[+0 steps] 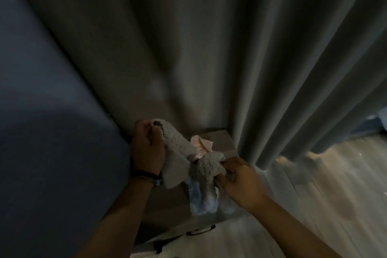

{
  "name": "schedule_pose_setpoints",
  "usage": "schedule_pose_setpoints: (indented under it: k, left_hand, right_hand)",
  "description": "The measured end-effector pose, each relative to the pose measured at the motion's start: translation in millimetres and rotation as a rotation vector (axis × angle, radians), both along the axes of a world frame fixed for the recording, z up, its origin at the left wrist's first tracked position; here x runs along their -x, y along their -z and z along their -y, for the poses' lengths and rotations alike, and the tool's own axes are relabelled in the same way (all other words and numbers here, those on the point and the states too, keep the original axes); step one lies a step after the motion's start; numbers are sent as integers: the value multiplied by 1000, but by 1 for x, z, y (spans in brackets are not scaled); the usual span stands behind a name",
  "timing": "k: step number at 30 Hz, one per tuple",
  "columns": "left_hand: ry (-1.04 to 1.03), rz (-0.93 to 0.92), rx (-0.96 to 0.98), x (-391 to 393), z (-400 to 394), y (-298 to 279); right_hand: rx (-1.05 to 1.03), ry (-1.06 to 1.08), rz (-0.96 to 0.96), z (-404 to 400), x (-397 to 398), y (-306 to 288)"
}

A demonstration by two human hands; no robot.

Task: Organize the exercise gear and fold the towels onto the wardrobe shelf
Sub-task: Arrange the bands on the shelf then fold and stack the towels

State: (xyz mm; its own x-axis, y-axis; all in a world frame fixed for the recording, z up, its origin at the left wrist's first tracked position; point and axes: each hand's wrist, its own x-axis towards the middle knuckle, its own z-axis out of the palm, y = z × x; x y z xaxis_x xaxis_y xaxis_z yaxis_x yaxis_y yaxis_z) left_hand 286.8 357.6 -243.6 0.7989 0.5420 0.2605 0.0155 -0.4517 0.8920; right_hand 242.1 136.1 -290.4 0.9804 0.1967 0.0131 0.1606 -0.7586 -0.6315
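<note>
Fingers of the left hand and right hand curl tight, gripping a grey towel.

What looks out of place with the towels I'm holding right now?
The grey terry towel is bunched and twisted between the left hand and right hand, not folded, with a pale pink cloth tangled in it.

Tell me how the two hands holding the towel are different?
The left hand is higher, gripping the towel's top end; the right hand is lower, pinching a bunched part. The left wrist wears a dark bracelet; the right wrist is bare. Both hold the same grey towel.
</note>
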Motion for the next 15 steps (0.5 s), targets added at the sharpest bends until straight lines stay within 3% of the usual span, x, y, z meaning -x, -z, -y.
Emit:
schedule_pose_setpoints:
  k: [7, 15]
  left_hand:
    - [-71, 153, 136, 55, 13, -65]
    - [32, 187, 268, 135, -12, -105]
  right_hand:
    - [-357, -185, 155, -23, -4, -77]
    - [-486, -586, 118, -87, 38, -122]
